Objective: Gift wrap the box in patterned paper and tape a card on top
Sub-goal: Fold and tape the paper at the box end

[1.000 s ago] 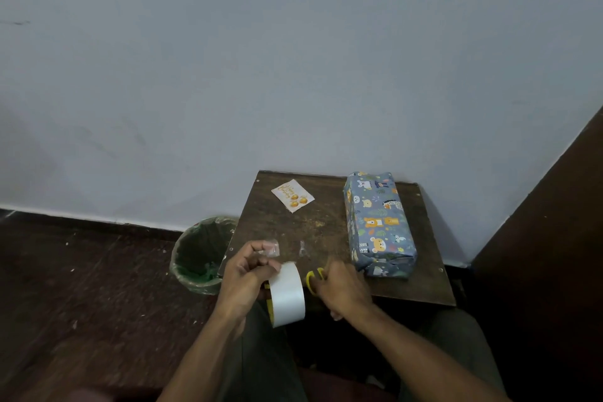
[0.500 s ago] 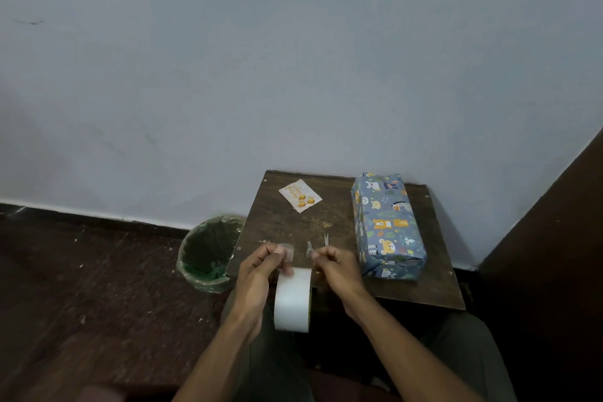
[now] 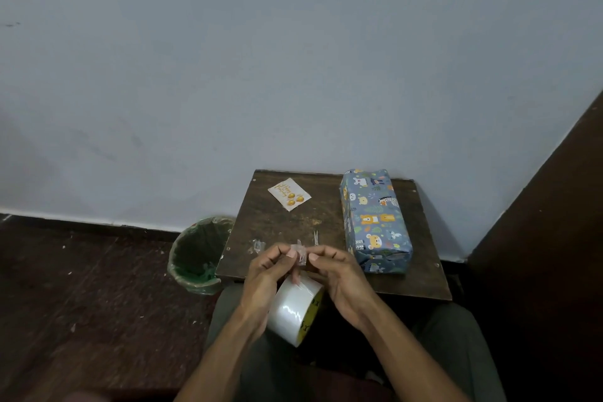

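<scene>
The box [image 3: 375, 222], wrapped in blue paper with cartoon animals, lies on the right side of the small wooden table [image 3: 287, 225]. A white card [image 3: 289, 194] with gold balloons lies flat at the table's back left, apart from the box. Over the table's near edge, my left hand [image 3: 262, 274] and my right hand [image 3: 341, 277] pinch a short piece of clear tape [image 3: 301, 254] between their fingertips. The white tape roll [image 3: 295, 307] sits tilted under my left hand, above my lap. How it is held is hidden.
Another scrap of clear tape [image 3: 256, 245] sticks to the table left of my hands. The metal tip of the scissors [image 3: 316, 236] shows behind my fingers. A green-lined bin [image 3: 199, 254] stands left of the table, a dark wooden panel [image 3: 538, 238] to the right.
My right hand let go of the yellow-handled scissors and rose to meet the left hand at the tape piece. The roll sank lower and tilted.
</scene>
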